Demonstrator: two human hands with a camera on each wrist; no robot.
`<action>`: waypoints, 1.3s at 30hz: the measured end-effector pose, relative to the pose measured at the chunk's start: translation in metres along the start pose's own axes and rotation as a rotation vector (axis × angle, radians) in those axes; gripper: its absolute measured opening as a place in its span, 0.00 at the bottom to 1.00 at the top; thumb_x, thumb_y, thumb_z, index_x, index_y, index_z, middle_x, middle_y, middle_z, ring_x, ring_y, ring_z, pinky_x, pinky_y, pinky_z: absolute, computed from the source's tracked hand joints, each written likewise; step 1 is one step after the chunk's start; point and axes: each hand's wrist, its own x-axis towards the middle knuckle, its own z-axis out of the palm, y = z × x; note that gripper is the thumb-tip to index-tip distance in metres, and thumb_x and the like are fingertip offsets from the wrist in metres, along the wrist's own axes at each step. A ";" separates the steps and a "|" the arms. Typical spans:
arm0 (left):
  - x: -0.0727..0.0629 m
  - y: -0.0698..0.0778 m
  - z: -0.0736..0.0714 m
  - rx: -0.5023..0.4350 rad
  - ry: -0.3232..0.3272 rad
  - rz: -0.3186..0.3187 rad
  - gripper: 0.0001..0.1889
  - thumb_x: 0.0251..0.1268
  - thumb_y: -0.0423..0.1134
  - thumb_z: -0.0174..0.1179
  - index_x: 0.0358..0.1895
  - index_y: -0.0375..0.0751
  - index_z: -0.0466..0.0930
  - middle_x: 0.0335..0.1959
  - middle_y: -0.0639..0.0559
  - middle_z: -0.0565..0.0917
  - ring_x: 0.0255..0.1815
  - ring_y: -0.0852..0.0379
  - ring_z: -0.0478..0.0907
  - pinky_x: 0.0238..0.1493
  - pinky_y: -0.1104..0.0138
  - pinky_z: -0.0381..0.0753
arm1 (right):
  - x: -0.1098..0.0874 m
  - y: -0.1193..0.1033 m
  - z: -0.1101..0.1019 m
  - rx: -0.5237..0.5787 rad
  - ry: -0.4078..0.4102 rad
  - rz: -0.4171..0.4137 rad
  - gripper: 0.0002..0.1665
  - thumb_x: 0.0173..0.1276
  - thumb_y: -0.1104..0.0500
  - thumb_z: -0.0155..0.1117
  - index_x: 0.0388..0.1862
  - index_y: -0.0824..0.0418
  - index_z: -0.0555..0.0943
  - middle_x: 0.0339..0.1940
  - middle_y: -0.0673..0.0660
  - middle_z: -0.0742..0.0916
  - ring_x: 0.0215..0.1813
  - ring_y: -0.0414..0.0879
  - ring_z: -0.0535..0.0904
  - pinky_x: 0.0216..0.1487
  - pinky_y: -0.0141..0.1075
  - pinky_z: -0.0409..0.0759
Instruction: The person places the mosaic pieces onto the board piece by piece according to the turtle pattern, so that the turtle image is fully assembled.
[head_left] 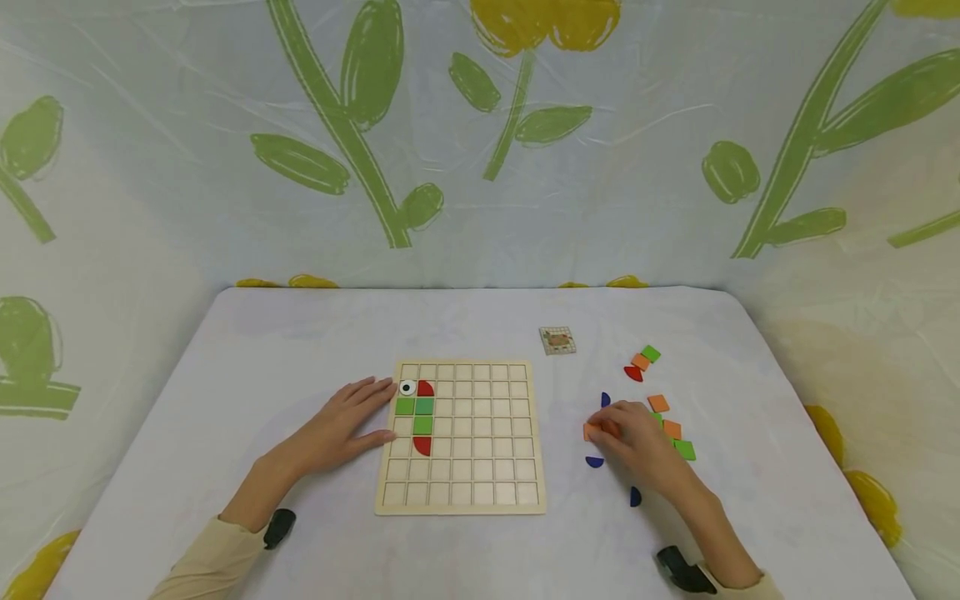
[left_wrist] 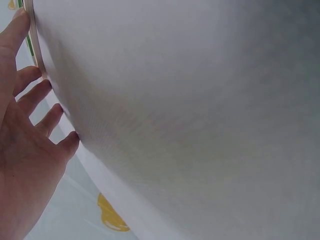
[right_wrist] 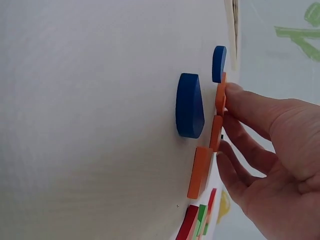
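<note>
A square wooden grid board (head_left: 487, 467) lies on the table, its upper left cells holding an eye tile (head_left: 407, 387), several green square tiles (head_left: 423, 425) and two red rounded tiles (head_left: 423, 447). My left hand (head_left: 345, 425) rests at the board's left edge, thumb and fingers spread and touching the rim. To the board's right, my right hand (head_left: 637, 442) pinches an orange square tile (right_wrist: 220, 97) at table level between thumb and fingertips. Blue half-round tiles (head_left: 595, 462) lie around that hand. More orange tiles (right_wrist: 200, 172) sit beneath and beside it, partly hidden in the head view.
A small picture card (head_left: 557, 340) lies beyond the board's upper right corner. Farther right are loose green (head_left: 651, 354), orange (head_left: 640, 362) and red (head_left: 633, 374) tiles, with another green tile (head_left: 685, 450) nearer. A flower-printed cloth (head_left: 600, 208) hangs behind the table.
</note>
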 end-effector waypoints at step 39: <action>0.001 -0.002 -0.002 -0.007 -0.003 0.012 0.40 0.71 0.52 0.66 0.79 0.38 0.63 0.78 0.41 0.66 0.80 0.34 0.56 0.77 0.40 0.55 | 0.031 -0.027 0.012 0.203 0.047 -0.168 0.10 0.64 0.64 0.77 0.43 0.59 0.87 0.37 0.46 0.85 0.40 0.40 0.81 0.44 0.34 0.87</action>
